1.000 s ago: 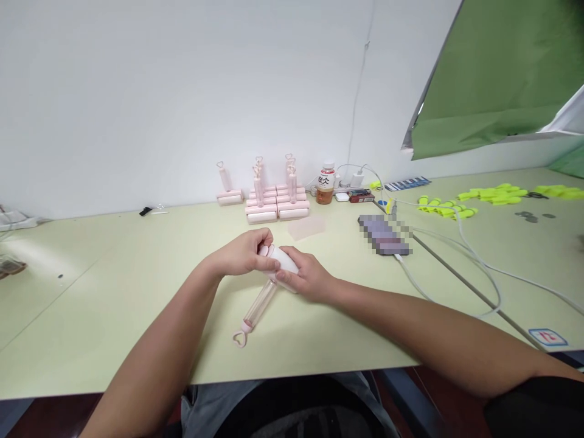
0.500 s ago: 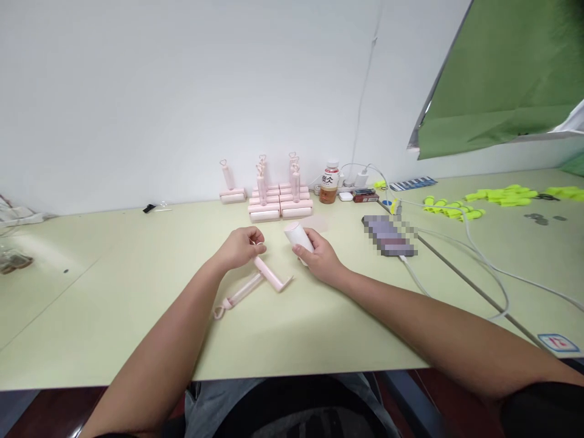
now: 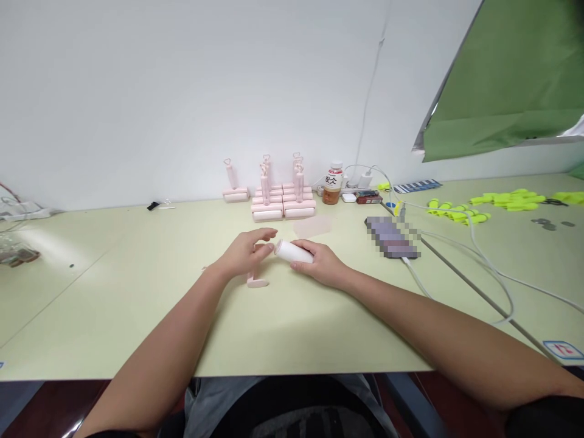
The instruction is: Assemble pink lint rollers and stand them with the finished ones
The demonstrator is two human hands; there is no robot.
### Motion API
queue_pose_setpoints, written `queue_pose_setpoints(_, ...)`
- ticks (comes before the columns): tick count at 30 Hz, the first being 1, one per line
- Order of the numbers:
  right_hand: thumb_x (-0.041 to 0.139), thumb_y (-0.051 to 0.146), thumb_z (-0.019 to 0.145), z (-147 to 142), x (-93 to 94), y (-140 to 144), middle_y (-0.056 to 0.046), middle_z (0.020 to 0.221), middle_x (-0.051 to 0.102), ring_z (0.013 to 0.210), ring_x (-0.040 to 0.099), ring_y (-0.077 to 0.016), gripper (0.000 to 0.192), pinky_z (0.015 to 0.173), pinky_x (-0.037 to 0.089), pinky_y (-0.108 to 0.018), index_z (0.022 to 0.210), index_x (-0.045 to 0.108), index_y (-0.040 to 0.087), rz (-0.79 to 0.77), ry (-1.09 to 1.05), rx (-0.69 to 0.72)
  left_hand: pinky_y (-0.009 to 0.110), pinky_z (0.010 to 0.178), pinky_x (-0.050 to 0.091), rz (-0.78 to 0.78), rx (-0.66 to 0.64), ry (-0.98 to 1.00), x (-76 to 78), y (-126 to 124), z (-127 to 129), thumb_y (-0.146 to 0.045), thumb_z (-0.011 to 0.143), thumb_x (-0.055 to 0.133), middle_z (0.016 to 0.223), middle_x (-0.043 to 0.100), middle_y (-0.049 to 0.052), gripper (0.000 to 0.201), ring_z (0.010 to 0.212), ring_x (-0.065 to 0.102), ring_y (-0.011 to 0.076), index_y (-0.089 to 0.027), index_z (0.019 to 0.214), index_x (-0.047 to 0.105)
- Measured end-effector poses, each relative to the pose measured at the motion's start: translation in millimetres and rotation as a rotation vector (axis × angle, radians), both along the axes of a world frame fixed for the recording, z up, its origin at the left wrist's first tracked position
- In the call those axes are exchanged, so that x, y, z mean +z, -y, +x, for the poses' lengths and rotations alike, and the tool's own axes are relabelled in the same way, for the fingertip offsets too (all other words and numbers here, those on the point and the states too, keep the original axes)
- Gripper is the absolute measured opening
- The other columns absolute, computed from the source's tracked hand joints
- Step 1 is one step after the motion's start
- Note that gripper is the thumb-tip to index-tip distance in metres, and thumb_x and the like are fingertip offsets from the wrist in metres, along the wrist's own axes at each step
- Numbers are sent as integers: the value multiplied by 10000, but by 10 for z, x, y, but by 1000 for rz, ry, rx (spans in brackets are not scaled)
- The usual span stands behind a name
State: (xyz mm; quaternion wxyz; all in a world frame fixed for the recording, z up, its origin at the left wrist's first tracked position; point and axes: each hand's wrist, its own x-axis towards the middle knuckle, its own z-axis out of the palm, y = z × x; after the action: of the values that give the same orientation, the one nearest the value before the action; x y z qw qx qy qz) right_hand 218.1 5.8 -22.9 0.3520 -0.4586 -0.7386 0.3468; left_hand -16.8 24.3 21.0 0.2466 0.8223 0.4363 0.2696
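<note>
Our right hand (image 3: 319,266) clamps the white roll (image 3: 293,251); our left hand (image 3: 244,254), fingers apart, covers the pink handle frame (image 3: 257,281) on the counter (image 3: 137,292). Unheld, that frame could slide away when we push the roll on. Beyond stand finished rollers (image 3: 278,204).

bright even indoor light | soft shadows under forearms | wide-angle edge bending | phone pixelated

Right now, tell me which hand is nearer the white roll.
Right. The right hand grips the white roll from its right side; the left hand hovers open just left of its end, apparently not touching.
</note>
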Motion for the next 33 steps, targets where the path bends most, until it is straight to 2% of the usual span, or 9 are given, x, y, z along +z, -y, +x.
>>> queue_pose_setpoints(3,707,330,760,36,0,-12,-69,1188,676,1021,628,-257,489,876,479,-390,1226,632,204,-4,-3,50,339,894,523,-68,-73,39,26,98,40,-463,897,522,1063,725,76,510,1043,654,239,-218,1342,568)
queue_pose_setpoints(5,707,330,761,56,-5,-24,-65,1162,685,1001,636,-252,476,853,489,-375,1214,641,203,-27,-18,88,332,846,534,-91,-82,30,51,133,43,-470,891,534,875,732,48,458,914,680,224,-217,1259,635)
queue_pose_setpoints(7,712,331,758,72,-12,-39,-63,1148,689,987,640,-248,472,833,496,-363,1207,646,201,-48,-34,123,314,780,542,-104,-87,25,69,143,35,-469,883,548,804,716,31,404,833,685,212,-220,1171,682)
queue_pose_setpoints(13,725,330,745,101,-22,-74,-67,1109,693,949,642,-236,471,816,499,-350,1187,656,182,-54,-43,171,298,683,561,-131,-104,35,66,109,-4,-435,827,616,1014,720,53,354,759,693,189,-246,1112,706)
queue_pose_setpoints(17,732,334,741,128,-35,-90,-68,1131,687,973,641,-241,481,833,500,-353,1190,657,176,-61,-67,225,322,658,576,-217,-110,48,93,132,2,-436,807,626,1033,718,71,363,564,638,129,-222,1090,705)
queue_pose_setpoints(23,738,341,743,156,-50,-100,-68,1117,691,970,645,-247,500,830,505,-360,1207,653,177,-64,-66,285,261,597,549,-246,-135,11,120,164,22,-402,793,632,951,712,51,297,678,659,151,-213,1017,676)
queue_pose_setpoints(29,740,335,727,121,-39,-104,-63,1092,685,939,631,-230,483,819,494,-347,1172,656,167,-75,-84,240,255,696,530,-113,-113,9,48,127,39,-281,783,589,949,700,34,245,829,663,171,-208,1007,657)
queue_pose_setpoints(31,742,326,713,112,-29,-109,-51,1036,683,882,623,-203,468,771,495,-317,1142,657,159,-102,-135,210,253,736,528,-77,-116,59,33,115,45,-224,769,567,1008,688,40,311,892,661,173,-208,1070,642)
queue_pose_setpoints(33,743,337,704,113,-16,-113,-30,937,667,753,597,-159,466,632,487,-261,1124,645,160,-177,-214,184,253,751,524,-47,-113,121,27,103,47,-198,760,559,1070,668,51,363,916,657,169,-205,1118,622)
